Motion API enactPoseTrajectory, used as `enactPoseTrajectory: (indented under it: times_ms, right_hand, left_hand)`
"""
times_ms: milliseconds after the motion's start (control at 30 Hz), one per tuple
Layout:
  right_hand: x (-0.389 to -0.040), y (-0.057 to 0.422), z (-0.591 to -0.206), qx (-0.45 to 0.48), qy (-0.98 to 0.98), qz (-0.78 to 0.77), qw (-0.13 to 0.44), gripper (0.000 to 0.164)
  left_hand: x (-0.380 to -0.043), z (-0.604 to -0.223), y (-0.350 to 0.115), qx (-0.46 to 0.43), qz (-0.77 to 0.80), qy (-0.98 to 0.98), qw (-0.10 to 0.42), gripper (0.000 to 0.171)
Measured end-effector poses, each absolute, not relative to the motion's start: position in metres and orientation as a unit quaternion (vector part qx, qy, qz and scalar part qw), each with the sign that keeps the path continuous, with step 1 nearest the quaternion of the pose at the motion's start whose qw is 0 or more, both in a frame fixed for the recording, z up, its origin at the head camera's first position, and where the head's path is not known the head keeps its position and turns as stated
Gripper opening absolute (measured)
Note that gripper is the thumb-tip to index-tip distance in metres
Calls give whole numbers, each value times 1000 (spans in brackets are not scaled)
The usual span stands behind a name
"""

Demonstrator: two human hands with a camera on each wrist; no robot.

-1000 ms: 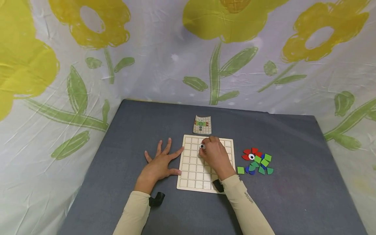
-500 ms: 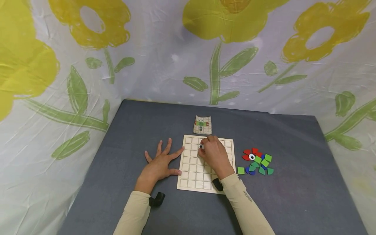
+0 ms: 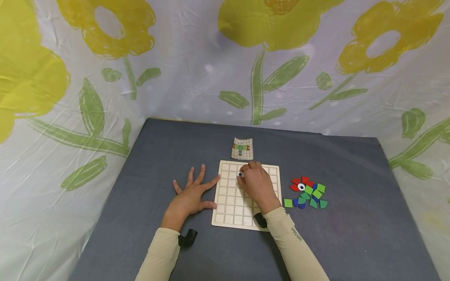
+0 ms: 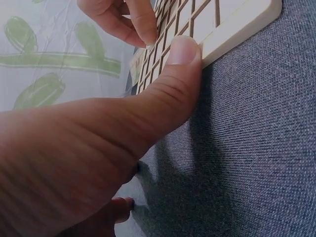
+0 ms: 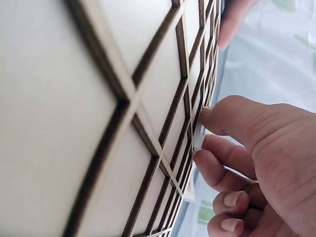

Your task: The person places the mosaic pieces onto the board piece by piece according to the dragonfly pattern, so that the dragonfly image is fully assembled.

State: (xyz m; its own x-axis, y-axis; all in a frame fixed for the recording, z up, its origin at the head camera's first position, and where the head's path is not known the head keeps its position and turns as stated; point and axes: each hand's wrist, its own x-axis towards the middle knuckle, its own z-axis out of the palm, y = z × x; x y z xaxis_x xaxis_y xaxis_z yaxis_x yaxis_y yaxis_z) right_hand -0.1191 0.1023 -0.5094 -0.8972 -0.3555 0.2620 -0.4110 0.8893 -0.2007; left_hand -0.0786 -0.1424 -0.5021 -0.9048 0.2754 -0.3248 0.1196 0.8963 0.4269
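Right hand (image 3: pixel 257 183): we see it pinching an eye disc (image 3: pixel 240 174). Left hand (image 3: pixel 190 198): fingers spread, touching the gridded board (image 3: pixel 225 212).

Head view forward-down; wrist views close (board (image 3: pixel 239 201) shared).

Draped booth (image 3: pixel 31 210), flower-printed sheeting (image 3: pixel 197 78), grey-topped table (image 3: pixel 355 230)

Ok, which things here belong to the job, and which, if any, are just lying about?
Likely the job's:
eye piece in the right grip
grid board
picture card
loose eye piece
coloured pieces

Likely just surroundings, nothing stray:
flowered backdrop
black wrist mounts
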Motion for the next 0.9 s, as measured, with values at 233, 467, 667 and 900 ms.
enactPoseTrajectory:
  times_ms: [233, 467, 667, 900]
  right_hand:
    - [-118, 102, -509, 202, -965, 137, 100, 19]
    - [-117, 103, -508, 194, -968, 136, 83, 21]
    - [-115, 104, -504, 186, -967, 165, 53, 25]
    - [-109, 111, -496, 164, -964, 203, 54, 22]
  left_hand:
    - [-79, -504, -143, 103, 206, 954, 194, 101]
    - [-79, -503, -142, 103, 202, 953, 198, 101]
    - [-80, -502, -142, 102, 196, 955, 199, 100]
    - [-78, -500, -142, 103, 196, 955, 200, 100]
